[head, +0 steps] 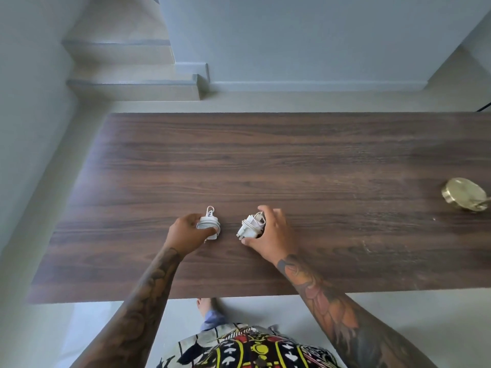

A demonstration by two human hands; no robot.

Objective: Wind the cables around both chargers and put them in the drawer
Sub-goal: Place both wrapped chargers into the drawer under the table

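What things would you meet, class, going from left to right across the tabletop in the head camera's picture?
Left hand → left charger with its cable wound on → right charger, also wound → right hand → brass-coloured round object near the table's right end.

Soft, even daylight; no hard glare. Faint sheen on far-right of bench [292, 155]; short soft shadows under both hands. Wide-angle distortion: bench edges and walls bow and splay twd frame edges. Centre fairly sharp; brass object [463, 193] at right edge and near clothing slightly blurred.
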